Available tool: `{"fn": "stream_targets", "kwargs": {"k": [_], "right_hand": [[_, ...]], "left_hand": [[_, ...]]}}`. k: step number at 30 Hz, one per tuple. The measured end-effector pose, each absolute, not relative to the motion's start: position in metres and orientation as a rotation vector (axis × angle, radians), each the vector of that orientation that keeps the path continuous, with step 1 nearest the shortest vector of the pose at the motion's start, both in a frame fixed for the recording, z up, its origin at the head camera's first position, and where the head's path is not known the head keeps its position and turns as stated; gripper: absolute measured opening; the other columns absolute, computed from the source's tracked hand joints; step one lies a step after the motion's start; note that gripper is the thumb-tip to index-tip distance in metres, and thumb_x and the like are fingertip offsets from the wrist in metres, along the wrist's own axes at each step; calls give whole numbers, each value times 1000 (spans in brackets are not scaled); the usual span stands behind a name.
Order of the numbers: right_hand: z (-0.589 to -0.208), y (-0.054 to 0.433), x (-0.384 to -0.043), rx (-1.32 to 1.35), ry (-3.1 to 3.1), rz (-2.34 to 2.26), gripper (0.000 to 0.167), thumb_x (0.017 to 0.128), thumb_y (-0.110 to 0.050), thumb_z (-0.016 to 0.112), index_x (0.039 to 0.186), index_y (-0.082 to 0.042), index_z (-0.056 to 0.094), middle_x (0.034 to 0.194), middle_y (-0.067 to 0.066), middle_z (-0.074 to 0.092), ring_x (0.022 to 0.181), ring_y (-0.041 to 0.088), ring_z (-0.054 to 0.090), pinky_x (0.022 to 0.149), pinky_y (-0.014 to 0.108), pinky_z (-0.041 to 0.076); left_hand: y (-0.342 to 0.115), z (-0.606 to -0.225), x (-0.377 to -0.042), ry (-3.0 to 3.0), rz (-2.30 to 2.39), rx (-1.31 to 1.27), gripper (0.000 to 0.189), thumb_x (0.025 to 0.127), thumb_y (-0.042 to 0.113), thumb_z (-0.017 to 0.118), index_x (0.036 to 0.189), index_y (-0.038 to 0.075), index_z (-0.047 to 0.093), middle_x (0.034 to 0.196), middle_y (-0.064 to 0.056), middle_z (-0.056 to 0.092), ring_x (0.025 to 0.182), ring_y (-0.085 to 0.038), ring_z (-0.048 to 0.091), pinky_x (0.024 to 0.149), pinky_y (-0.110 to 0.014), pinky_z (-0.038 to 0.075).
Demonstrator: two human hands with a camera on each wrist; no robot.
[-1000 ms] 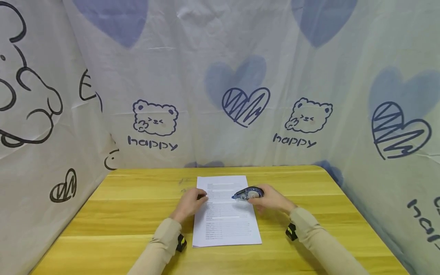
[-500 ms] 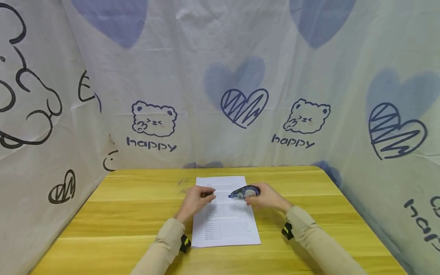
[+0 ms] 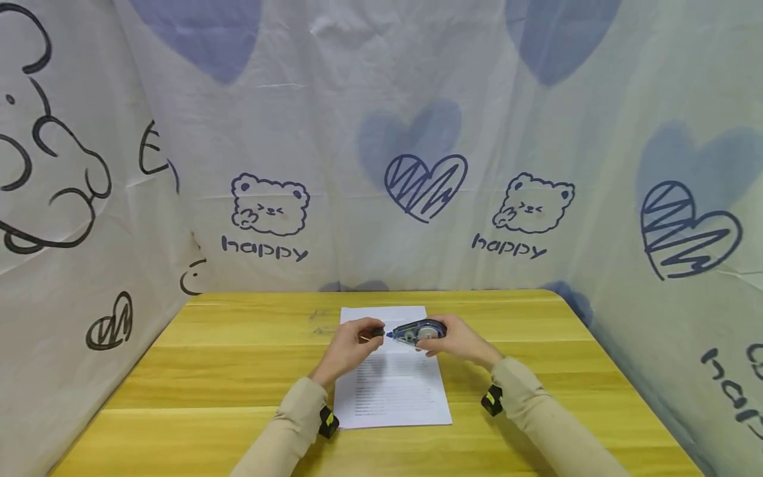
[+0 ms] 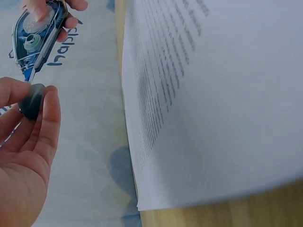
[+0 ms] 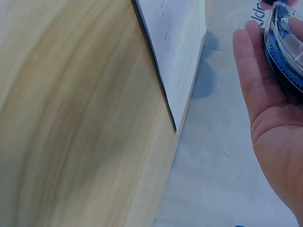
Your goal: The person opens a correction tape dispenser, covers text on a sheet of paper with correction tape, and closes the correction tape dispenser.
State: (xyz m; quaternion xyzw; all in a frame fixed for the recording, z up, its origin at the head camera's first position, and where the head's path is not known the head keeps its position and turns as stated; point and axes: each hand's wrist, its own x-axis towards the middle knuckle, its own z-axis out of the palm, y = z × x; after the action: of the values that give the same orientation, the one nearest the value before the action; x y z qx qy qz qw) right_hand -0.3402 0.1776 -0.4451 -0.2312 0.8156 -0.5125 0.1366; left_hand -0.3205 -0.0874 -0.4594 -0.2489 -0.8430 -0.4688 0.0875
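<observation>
My right hand [image 3: 463,342] grips a correction tape [image 3: 411,332] with a clear and dark blue body, its narrow tip pointing left. Between thumb and fingers, my left hand [image 3: 348,350] pinches a small dark cap [image 4: 31,101]. The tip of the correction tape is right at the cap in the left wrist view; whether it sits inside cannot be told. Both hands are held above a stack of printed paper [image 3: 399,394]. In the right wrist view, the body of the correction tape [image 5: 283,52] lies against the fingers and is partly cut off by the frame.
The paper lies on a yellow wood-grain table [image 3: 238,377]. A white cloth [image 3: 340,218] printed with hearts and bears hangs behind the table and along both sides.
My left hand has moved right with the cap, and my right hand slightly left with the correction tape. Cap and tip, apart before, are now at each other.
</observation>
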Motion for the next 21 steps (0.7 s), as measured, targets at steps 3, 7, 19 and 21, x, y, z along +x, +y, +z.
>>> {"fn": "stream_targets", "kwargs": {"k": [3,7,19,21], "right_hand": [[-446,176,-342,-699,2341,-1493,43,87,-19,75,124,-2,61,105,16,71,100,46,67,81,51,59],[-447,176,-343,-704,2345,-1511,42,88,-17,74,124,-2,61,104,16,71,99,46,67,81,51,59],[-449,172,-343,-748,2359,-1506,39,88,-18,74,121,-2,62,103,15,71,95,40,69,78,50,60],[-450,172,-343,-759,2363,-1500,37,89,-17,73,120,-1,62,102,15,71,94,40,69,76,50,60]], "left_hand": [[-86,-459,-320,-2509,-1456,-764,24,94,10,65,118,7,67,101,-10,72,86,-16,67,74,-24,57],[-84,-458,-320,-2524,-1524,-790,25,97,11,61,121,7,65,106,-17,70,90,-22,69,74,-24,56],[-76,-458,-321,-2515,-1542,-822,22,96,7,61,117,7,66,100,-11,71,85,-15,68,74,-24,56],[-76,-459,-321,-2522,-1552,-827,22,96,7,61,118,7,66,100,-10,71,84,-13,68,74,-24,57]]}}
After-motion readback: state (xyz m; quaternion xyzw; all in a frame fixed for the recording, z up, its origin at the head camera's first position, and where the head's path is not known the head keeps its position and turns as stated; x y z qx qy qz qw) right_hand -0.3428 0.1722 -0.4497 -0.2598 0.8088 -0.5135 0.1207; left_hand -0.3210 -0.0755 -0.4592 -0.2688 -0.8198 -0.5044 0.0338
